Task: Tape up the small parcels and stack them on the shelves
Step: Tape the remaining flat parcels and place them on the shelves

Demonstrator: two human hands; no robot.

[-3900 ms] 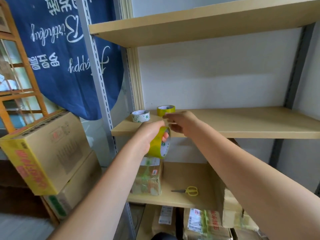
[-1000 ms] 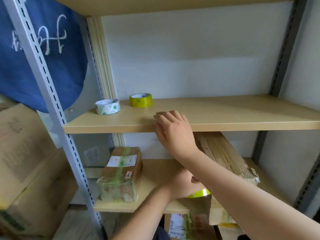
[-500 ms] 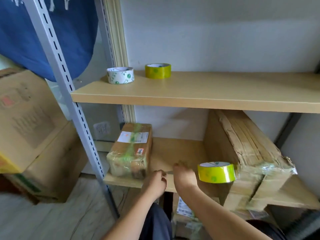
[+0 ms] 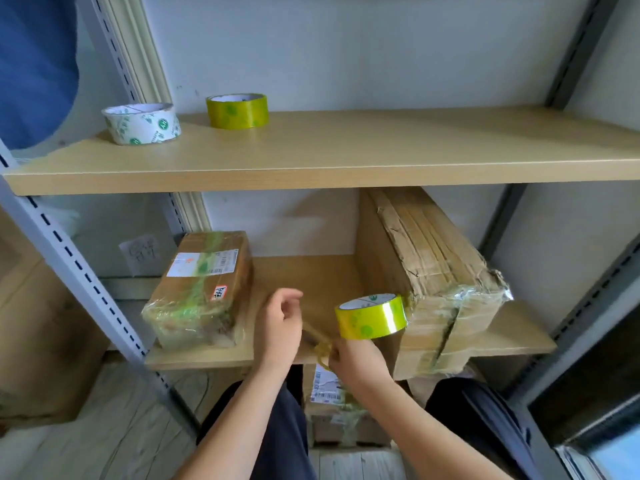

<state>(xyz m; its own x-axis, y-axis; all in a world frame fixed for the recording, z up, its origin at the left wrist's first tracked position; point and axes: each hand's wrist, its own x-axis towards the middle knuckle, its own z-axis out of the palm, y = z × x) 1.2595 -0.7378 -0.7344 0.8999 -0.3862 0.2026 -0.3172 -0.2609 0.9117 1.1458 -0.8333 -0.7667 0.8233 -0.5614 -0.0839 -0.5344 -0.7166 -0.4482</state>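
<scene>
Head view: right hand [image 4: 358, 362] pinches yellow scissors [image 4: 320, 348] near the tape roll [image 4: 372, 318]; left hand [image 4: 282, 325] hangs loosely curled, holding nothing.

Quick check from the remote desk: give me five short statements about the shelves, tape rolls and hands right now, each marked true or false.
1. Two tape rolls, a white roll and a yellow-green roll, sit on the upper shelf. True.
2. The taped parcel lies on the upper shelf. False: it lies on the lower shelf.
3. The right hand grips the scissors. True.
4. The left hand holds a tape roll. False: it holds nothing.
5. A third roll rests beside the flattened cardboard bundle. True.
</scene>
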